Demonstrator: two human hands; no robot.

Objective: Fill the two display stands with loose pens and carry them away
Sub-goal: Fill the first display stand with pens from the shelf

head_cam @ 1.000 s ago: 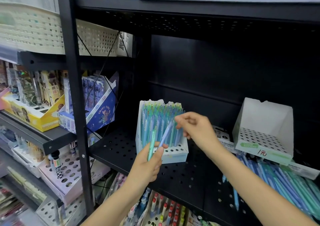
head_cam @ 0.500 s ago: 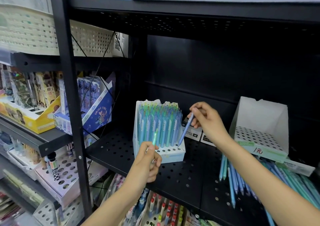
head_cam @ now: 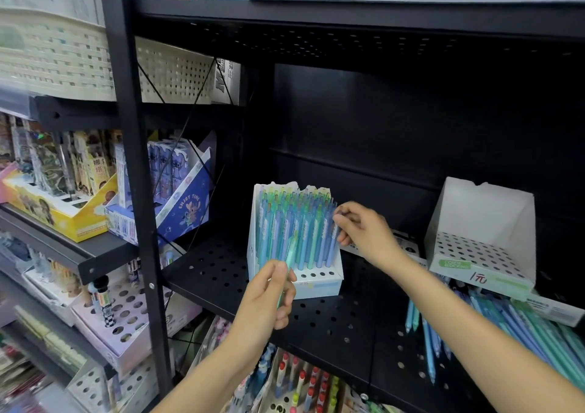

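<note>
The nearly full white cardboard pen stand (head_cam: pixel 296 281) sits on the black perforated shelf (head_cam: pixel 215 270). The right hand (head_cam: pixel 364 232) pinches a blue pen (head_cam: pixel 336 235) seating at its right edge; the left hand (head_cam: pixel 269 298) grips a pale green pen (head_cam: pixel 289 254). Best keep each pen upright over an empty front hole.

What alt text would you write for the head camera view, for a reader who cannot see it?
A person's right hand pinches a blue pen at the right edge of a nearly full white display stand on a black perforated shelf, while the left hand holds a green pen. To the right stands an empty stand, with loose pens lying below it.
</note>
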